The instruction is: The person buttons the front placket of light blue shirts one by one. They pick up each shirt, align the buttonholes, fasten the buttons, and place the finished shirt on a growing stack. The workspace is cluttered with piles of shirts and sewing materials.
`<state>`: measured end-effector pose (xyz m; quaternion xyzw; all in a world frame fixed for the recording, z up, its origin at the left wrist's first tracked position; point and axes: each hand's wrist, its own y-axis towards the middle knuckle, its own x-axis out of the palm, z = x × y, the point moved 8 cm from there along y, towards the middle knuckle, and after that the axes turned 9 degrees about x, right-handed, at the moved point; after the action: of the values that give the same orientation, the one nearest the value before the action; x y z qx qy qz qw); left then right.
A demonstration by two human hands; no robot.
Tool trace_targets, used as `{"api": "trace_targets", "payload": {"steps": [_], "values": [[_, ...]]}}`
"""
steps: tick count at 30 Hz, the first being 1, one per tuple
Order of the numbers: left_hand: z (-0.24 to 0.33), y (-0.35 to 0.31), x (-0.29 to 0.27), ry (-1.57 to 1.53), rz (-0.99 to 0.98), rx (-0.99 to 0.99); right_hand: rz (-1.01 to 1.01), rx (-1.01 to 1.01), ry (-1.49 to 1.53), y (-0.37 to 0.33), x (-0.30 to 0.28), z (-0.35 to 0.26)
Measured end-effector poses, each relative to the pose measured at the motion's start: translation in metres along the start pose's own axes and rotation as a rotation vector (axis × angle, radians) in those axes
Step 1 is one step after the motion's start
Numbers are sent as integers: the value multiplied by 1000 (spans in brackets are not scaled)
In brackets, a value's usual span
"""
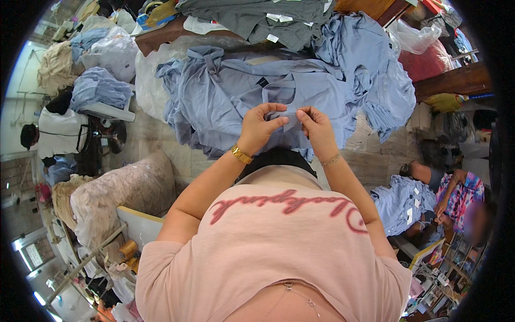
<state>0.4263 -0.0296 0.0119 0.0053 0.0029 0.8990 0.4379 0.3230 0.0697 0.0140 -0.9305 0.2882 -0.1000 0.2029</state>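
White cloth covers the back of a person (64, 129) at the left of the frame, just below a pile of pale blue clothes (99, 88). Lower down on that side sits a big beige bundle (123, 185). Toward the middle, a gold watch (241, 155) circles my left wrist, and my left hand (261, 129) pinches a fold of blue cloth (290, 121) between thumb and fingers. That fold is at the centre of the frame, at the near side of a heap of blue garments (209, 110) with a small dark label (262, 82) showing; I can't tell where one piece ends. My right hand (318, 129) grips the same fold just beside, thumb against fingertips. At the right edge, another person (458, 196) sits near more blue clothing (403, 201).
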Motion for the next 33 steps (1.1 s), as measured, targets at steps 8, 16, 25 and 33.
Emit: {"api": "trace_targets", "payload": {"steps": [8, 16, 25, 33], "values": [[-9, -5, 3, -350, 38, -79, 146, -178, -168, -3, -8, -3], [-3, -3, -2, -123, 64, 22, 291, -495, -582, -21, 13, -25], [-18, 2, -3, -141, 31, -34, 226, -283, -506, 9, -1, -11], [-20, 3, 3, -212, -26, -75, 115, -107, -358, 15, -1, -2]]}}
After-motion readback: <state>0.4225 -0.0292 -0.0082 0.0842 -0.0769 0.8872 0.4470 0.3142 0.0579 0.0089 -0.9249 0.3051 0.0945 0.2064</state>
